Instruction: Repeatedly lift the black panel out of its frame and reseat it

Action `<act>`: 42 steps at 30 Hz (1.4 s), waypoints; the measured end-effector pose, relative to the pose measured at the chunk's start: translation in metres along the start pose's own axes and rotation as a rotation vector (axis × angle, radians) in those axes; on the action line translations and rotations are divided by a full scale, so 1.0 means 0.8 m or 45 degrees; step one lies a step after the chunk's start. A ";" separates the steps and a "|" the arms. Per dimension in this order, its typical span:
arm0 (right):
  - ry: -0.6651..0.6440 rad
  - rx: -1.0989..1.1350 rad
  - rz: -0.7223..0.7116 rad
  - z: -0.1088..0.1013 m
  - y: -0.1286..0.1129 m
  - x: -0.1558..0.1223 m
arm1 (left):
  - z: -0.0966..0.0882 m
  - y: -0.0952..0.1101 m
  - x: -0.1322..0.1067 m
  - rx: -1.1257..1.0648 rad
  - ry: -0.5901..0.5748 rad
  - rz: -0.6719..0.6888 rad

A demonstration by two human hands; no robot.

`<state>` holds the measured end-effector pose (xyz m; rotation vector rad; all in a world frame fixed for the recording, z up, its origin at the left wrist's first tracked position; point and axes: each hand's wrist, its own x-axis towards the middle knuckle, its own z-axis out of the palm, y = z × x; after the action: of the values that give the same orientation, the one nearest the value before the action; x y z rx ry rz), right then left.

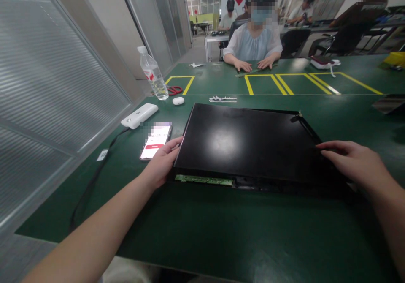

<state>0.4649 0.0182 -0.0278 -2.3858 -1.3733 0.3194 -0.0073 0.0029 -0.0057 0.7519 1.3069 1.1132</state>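
In front of me is a black, glossy display panel [247, 141], with a black frame [308, 126] showing along its far right edge. A green circuit board strip [204, 180] runs below the panel's near edge, on the left. My left hand [164, 160] grips the panel's left side, its fingertips partly hidden behind that edge. At the right side, my right hand [351, 158] pinches the edge between thumb and fingers. Whether it holds the panel alone or the frame too, I cannot tell. A small dark tab [295, 118] sits near the far right corner.
Left of the panel lie a lit phone [156, 141], a white power bank [139, 115] with a black strap, and a white earbud case [178, 101]. Behind them are a water bottle [153, 74] and red-handled scissors [175, 90]. Across the green table [202, 232] sits a person [253, 42], hands on the tabletop.
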 end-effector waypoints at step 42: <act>0.039 -0.033 -0.122 0.001 -0.002 -0.004 | -0.019 -0.001 -0.001 0.417 -0.297 0.435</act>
<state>0.4620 0.0166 -0.0281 -2.3263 -1.4802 0.2397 -0.0221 -0.0006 -0.0085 1.3473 1.2005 1.0475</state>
